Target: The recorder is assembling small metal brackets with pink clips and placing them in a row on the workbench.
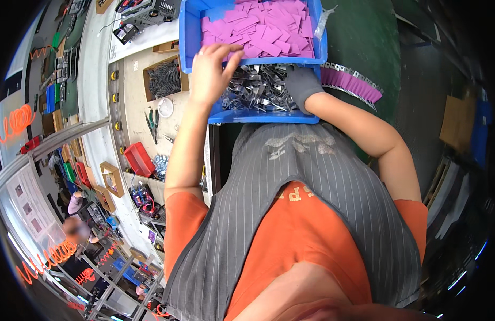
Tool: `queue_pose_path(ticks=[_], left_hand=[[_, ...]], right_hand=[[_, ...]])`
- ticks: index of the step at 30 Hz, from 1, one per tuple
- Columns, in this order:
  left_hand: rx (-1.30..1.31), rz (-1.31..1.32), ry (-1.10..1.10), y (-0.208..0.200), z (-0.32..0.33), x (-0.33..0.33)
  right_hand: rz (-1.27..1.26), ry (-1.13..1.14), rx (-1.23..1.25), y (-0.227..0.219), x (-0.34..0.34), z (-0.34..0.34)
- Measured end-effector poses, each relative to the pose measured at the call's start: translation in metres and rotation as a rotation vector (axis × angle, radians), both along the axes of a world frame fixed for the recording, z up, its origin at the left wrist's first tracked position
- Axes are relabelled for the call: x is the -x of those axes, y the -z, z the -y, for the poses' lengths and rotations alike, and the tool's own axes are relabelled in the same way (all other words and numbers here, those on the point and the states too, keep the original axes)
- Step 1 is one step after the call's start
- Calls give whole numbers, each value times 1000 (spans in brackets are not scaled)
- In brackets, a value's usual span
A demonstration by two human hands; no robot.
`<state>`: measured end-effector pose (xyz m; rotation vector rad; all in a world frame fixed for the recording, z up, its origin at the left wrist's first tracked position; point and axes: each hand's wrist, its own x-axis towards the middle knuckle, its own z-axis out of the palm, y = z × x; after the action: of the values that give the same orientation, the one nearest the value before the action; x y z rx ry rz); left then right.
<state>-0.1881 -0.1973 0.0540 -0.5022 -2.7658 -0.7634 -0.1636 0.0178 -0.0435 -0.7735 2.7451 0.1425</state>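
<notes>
Our left grip (210, 70), narrowly parted, hangs over the farther blue plastic bin (184, 37) of thin purple rectangles (263, 29), while our grey-gloved right grip (302, 86), whose closure we cannot tell, might snag if bent silver metal pieces (253, 90) interlock in the nearer blue bin (263, 116).

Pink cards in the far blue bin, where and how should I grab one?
Probably pinch a top card by a free edge or corner, coming from above. The cards look thin and flat and lie loosely overlapped, leaving edges exposed, while the open-topped bin walls off the sides.
</notes>
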Motion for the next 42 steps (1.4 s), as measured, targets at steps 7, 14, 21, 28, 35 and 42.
queue_pose_path(ticks=[7,14,21,28,35,42], left_hand=[[171,179,105,-7,-10,58],[301,353,446,4,-39,76],[9,480,191,3,-13,78],[-961,597,-140,-25,-1,40],[-1054,833,-224,-26,-21,-48],[-824,489,-71,-8,-42,-66]], right_hand=[[145,-103,-71,-11,12,2],[233,-157,-172,-22,12,14],[104,-289,-53,-33,4,-4],[183,-183,323,-70,-6,-38],[277,-21,631,-86,-23,-82],[365,-38,1070,-137,-22,-107]])
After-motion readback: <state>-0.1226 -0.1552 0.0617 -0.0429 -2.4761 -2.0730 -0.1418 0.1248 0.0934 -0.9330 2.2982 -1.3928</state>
